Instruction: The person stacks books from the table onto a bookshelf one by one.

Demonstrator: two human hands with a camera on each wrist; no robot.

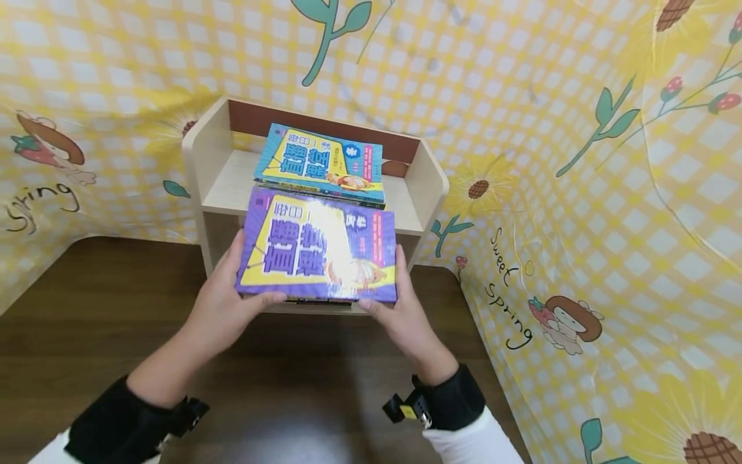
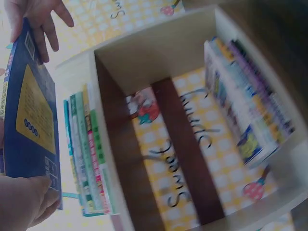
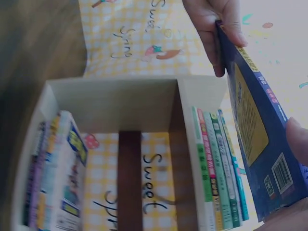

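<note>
Both hands hold a purple book [image 1: 317, 248] flat by its two side edges, in front of a small wooden shelf unit [image 1: 199, 138]. My left hand [image 1: 228, 298] grips the left edge and my right hand [image 1: 400, 306] grips the right edge, thumbs on the cover. The book hovers just in front of a stack of books [image 1: 321, 162] with a blue cover on top, which lies on the shelf's upper board. The wrist views show the held book's dark blue back cover [image 2: 31, 115] [image 3: 255, 130] beside the stack's spines [image 2: 89, 154] [image 3: 216, 168].
The shelf unit stands on a dark wooden table [image 1: 87, 309] against a yellow checked backdrop [image 1: 580, 193]. Its lower compartment holds more books lying together [image 2: 245, 106] [image 3: 57, 173]. The backdrop closes in on the left, back and right.
</note>
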